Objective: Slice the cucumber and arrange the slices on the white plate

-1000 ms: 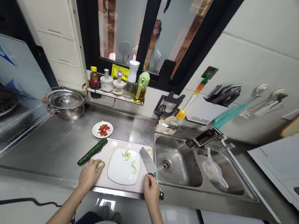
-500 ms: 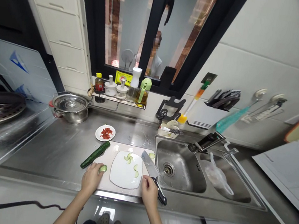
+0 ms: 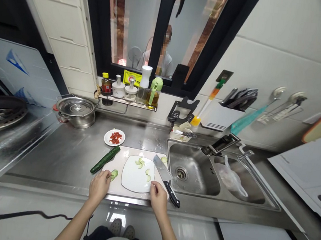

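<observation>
My left hand (image 3: 100, 185) is closed at the left of the cutting board (image 3: 114, 192), its fingertips on a few cucumber slices (image 3: 114, 173). My right hand (image 3: 158, 197) has its fingers curled in a pinch beside the lower right edge of the white plate (image 3: 133, 182); whatever is between them is too small to make out. Thin cucumber pieces (image 3: 140, 163) form a small pattern near the plate's top, and curved pieces (image 3: 148, 175) lie at its right. A kitchen knife (image 3: 171, 193) rests along the board's right side. A whole-looking cucumber (image 3: 105, 160) lies to the left.
Behind the board stands a small plate of chopped red pieces (image 3: 115, 137). A lidded steel pot (image 3: 77, 111) is at the back left. At the right is a double sink (image 3: 195, 173) with a plastic bag (image 3: 231, 177). A seasoning rack (image 3: 128, 101) hangs below the window, with a person beyond.
The view has shifted slightly. More of the cucumber slices shows at my left fingertips, now fanned apart. My right hand has moved slightly in toward the plate's edge.
</observation>
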The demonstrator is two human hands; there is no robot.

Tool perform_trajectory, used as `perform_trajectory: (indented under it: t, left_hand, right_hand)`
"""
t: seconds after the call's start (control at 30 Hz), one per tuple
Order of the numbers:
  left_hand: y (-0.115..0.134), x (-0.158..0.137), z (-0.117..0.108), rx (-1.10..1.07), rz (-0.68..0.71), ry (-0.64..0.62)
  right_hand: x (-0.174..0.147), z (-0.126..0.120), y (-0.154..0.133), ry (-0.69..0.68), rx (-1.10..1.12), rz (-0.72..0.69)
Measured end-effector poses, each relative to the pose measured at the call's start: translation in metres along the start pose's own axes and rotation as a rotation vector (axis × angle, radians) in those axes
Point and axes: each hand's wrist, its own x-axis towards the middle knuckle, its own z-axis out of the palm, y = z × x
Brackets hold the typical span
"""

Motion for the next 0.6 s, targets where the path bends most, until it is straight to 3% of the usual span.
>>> perform_trajectory:
  t: [0.17, 0.3, 0.43, 0.6]
  left_hand:
    - [0.013, -0.003, -0.004, -0.457, -0.047, 0.058]
    - [0.048, -0.006, -0.008, -0.860, 0.003, -0.094]
    - [0.081, -0.012, -0.010, -0.973, 0.079, -0.207]
    - [0.089, -0.014, -0.008, -1.013, 0.075, -0.249]
  right_hand:
    - [0.001, 0.006, -0.018, -0.063, 0.032, -0.022]
    - [0.006, 0.019, -0.044, -0.160, 0.121, -0.105]
    - [0.014, 0.032, -0.064, -0.252, 0.217, -0.106]
    - [0.016, 0.036, -0.065, -0.307, 0.301, 0.009]
